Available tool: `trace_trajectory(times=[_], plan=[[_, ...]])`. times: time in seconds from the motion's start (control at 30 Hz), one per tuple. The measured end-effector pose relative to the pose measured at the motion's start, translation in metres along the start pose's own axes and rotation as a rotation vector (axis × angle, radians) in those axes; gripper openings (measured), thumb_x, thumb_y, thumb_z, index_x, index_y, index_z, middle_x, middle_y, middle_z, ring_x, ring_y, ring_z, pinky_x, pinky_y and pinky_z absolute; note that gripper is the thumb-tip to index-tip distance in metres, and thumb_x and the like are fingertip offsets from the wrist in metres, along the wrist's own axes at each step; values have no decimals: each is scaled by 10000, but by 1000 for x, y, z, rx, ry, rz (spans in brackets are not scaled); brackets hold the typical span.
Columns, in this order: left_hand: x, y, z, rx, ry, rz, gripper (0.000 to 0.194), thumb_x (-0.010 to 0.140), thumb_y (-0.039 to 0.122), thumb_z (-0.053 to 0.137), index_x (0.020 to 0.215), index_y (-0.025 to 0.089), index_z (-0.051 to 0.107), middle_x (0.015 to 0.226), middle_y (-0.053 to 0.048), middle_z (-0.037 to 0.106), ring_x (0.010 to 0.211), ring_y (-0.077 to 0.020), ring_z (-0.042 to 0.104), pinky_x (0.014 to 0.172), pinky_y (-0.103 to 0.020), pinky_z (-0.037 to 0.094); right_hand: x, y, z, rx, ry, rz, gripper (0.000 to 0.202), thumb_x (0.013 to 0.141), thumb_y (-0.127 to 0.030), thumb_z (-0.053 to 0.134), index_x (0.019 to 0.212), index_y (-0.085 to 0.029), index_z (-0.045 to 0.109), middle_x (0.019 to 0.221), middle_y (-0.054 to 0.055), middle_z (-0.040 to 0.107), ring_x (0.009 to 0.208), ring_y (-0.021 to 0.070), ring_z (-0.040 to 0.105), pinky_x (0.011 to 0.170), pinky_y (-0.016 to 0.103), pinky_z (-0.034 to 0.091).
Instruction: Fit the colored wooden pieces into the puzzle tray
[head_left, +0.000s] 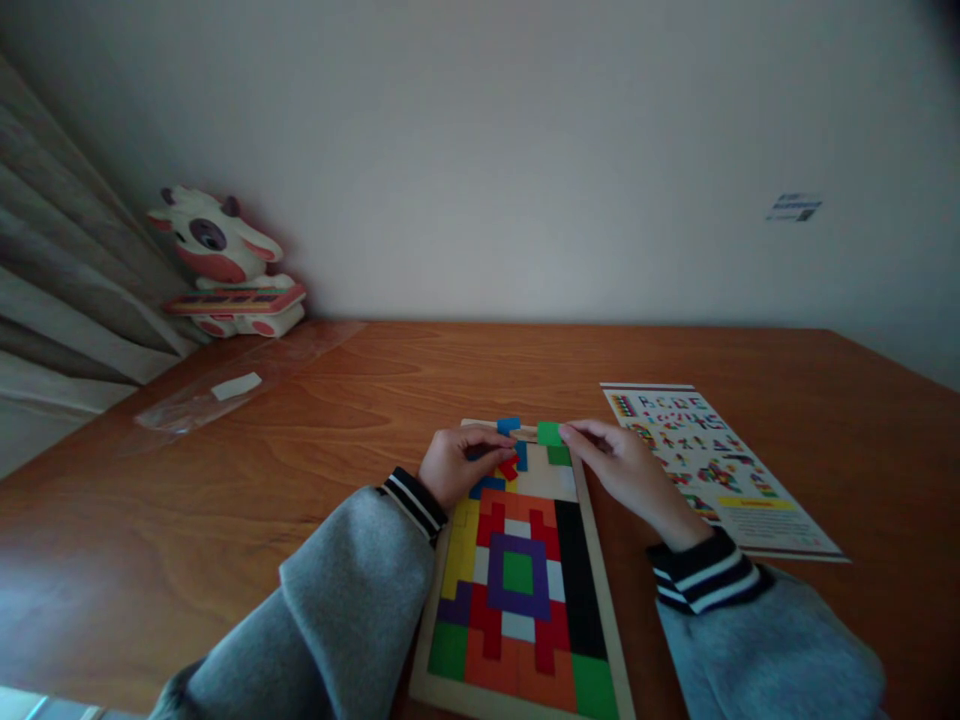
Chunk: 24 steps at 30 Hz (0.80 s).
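A wooden tray puzzle (421, 680) lies lengthwise in front of me, filled over much of its area with coloured blocks. At its upper left, my left hand (459, 466) pinches a small red block (510, 467) between thumb and fingers. My right hand (619, 468) comes in from the other side, thumb and fingertips closed on the right edge of a green block (550, 433) at the tray's top right corner. A blue block (508, 425) sits at the top edge, beyond my left fingertips. Bare pale tray floor (541, 474) shows below the green block.
A printed pattern sheet (739, 500) lies on the wooden table (360, 400), right of the tray. Clear plastic wrapping (180, 412) with a white label rests at the left. A cow-shaped toy keyboard (240, 290) stands against the wall, beside a curtain (67, 270).
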<state>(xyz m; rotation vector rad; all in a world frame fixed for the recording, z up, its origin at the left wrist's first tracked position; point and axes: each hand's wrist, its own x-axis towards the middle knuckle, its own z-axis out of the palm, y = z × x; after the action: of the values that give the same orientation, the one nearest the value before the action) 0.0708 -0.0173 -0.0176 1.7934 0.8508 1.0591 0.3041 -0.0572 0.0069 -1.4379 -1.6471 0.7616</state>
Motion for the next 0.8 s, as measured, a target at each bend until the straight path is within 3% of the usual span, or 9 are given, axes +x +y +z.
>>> trace_trajectory(times=[0.1,0.27,0.5,0.8], plan=[[1,-2,0,1,-3,-20,203,804,322,723,929,166,762,982,-83,749,884,-190,709,798,-290,585,2,9,-4,-69,29,46,325,895,-473,525,912,-203,707,932,79,739,876,239,680,795,371,517],[1,0,0,-36,-18,-71,229,806,337,716,947,159,749,985,-85,744,860,-189,710,791,-301,589,-2,6,9,-215,-21,7,289,909,-416,497,889,-203,692,892,69,725,834,228,665,748,359,500],[1,4,1,-27,-15,-56,185,814,323,704,880,158,753,955,-84,747,860,-185,708,798,-297,584,-4,2,19,-395,106,-54,180,862,-366,591,913,-213,670,941,82,689,869,241,650,765,367,492],[1,1,0,0,-28,-31,169,828,306,689,890,160,748,950,-76,747,862,-179,706,797,-280,576,3,9,9,-344,-43,-106,228,928,-360,512,887,-206,675,903,65,671,864,218,640,774,352,482]])
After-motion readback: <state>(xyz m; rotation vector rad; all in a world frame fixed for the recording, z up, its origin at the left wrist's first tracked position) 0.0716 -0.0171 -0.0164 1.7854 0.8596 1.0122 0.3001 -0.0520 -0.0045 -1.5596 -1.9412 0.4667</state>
